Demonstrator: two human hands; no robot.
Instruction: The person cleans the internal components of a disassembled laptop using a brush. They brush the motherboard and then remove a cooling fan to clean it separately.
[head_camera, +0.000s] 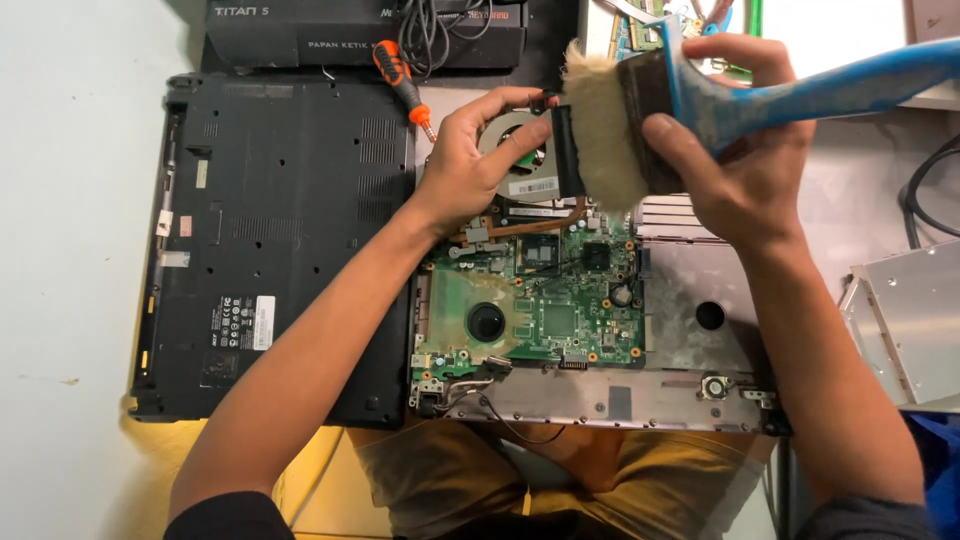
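My left hand grips a laptop cooling fan with its copper heat pipe, lifted just above the open laptop. My right hand holds a wide paintbrush with a blue handle. The brush's pale bristles press against the fan's black fin block. Below both hands lies the open laptop chassis with its green motherboard exposed.
The black bottom cover of the laptop lies to the left. An orange-handled screwdriver rests at its top right corner, next to a dark box with cables on it. A silver drive sits at the right edge.
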